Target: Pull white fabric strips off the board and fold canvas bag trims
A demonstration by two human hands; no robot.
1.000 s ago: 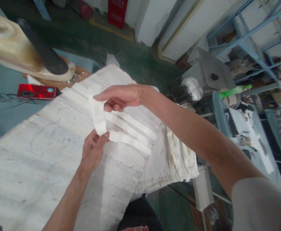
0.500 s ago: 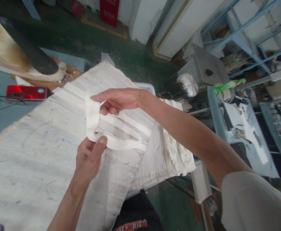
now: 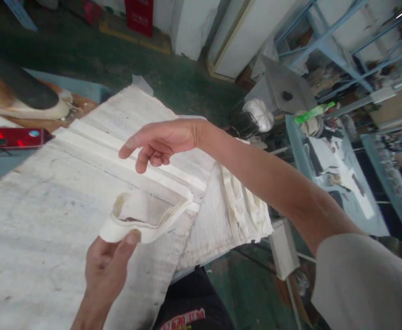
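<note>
A workshop with a dark green floor surrounds a broad, worn, whitish work surface with scuffed edges. Beyond its far left edge lie a glossy red phone-like device and a dark, rounded bar; a bundle of cream, ridged, folded material sits at the right side.

The left hand grips a long white band of flexible, cloth-like material between thumb and fingers, near the front of the surface. The right hand is empty, its index finger stretched out and the others loosely curled, above the flat white strips; whether it touches them cannot be told.

As things stand, the work looks partway through. The flat strips already lie straight, side by side, running slantwise across the surface. The held band is not flat: its near stretch is raised and bent into an open curl with a duller beige inner face, while its right end reaches the surface beside the ends of the strips. So the band appears to be the unsettled piece; whether anything is left to do on the strips is not visible.
</note>
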